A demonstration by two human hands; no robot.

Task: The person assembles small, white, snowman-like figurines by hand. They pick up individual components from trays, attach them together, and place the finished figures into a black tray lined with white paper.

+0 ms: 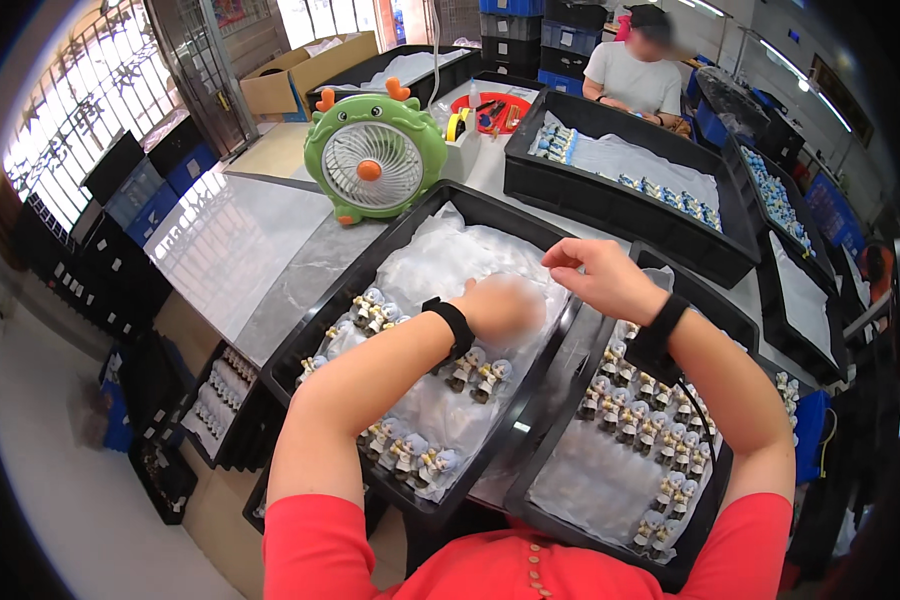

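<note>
My left hand (505, 308) is over the black tray (295, 352) in front of me, close to the white plastic sheet (450, 258) lining it. Blur smears its fingers, so whether it holds anything is unclear. Small figurines (478, 374) with pale hair and white-and-gold clothing stand below that hand; more figurines (408, 456) line the tray's near end. Above the tray's right rim, my right hand (605, 278) has its fingers bent and drawn together. Anything between those fingertips is too small or hidden to make out. A black band circles each wrist.
To the right, a second black tray (530, 490) holds rows of similar figurines. A green fan (375, 155) stands beyond the left tray. Farther back are a tray (630, 235) of blue figurines, a red dish (490, 112) with tools, and a seated person (638, 75) in white.
</note>
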